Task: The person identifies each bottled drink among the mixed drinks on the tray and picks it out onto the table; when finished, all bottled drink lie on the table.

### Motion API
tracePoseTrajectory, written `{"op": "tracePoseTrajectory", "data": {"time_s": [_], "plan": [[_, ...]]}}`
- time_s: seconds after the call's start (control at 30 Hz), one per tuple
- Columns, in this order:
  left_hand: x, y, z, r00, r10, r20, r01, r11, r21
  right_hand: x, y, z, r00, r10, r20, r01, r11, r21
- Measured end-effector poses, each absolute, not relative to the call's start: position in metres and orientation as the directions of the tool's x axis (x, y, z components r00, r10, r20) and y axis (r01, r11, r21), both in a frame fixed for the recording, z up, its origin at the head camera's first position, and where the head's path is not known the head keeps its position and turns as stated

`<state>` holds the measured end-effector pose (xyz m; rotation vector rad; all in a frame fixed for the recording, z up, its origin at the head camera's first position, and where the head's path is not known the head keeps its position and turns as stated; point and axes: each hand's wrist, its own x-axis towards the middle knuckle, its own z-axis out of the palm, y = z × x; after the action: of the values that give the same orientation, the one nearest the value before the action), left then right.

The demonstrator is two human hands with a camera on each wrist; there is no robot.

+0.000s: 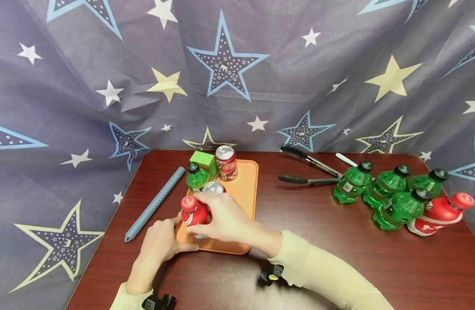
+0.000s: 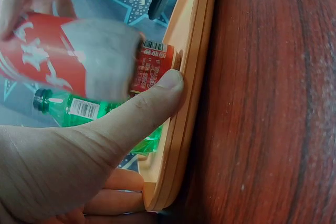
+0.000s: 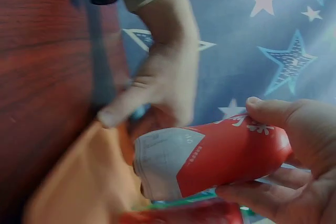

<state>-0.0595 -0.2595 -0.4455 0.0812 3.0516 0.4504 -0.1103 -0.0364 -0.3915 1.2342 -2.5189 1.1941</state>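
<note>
My right hand (image 1: 231,219) grips a red bottle with a white lower label (image 3: 210,163) and holds it over the near left part of an orange tray (image 1: 246,189). In the right wrist view, its thumb and fingers close round the upper body. My left hand (image 1: 159,241) holds the tray's near left corner, its thumb on the rim and its fingers at the outer side. On the tray stand a red can (image 1: 226,165), a second can (image 1: 214,187) partly hidden by my right hand, a green bottle (image 1: 196,177) and a green box (image 1: 204,161).
A blue-grey rod (image 1: 155,204) lies left of the tray. To the right are black-tipped tongs (image 1: 318,162), a thin white stick (image 1: 346,159), several green bottles (image 1: 351,183) and another red bottle (image 1: 439,213). A star-patterned cloth (image 1: 260,73) hangs behind the table.
</note>
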Motion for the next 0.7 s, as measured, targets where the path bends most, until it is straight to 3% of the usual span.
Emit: {"op": "tracePoseTrajectory", "data": {"time_s": [0.37, 0.7], "plan": [[-0.059, -0.259, -0.443, -0.994, 0.069, -0.083, 0.045, 0.965, 0.259, -0.119, 0.008, -0.352, -0.753, -0.538, 0.379, -0.608, 0.351, -0.712], [-0.059, -0.259, -0.443, -0.994, 0.060, -0.092, 0.033, 0.964, 0.264, -0.133, 0.066, -0.335, -0.793, -0.417, 0.443, -0.604, 0.453, -0.655]]}}
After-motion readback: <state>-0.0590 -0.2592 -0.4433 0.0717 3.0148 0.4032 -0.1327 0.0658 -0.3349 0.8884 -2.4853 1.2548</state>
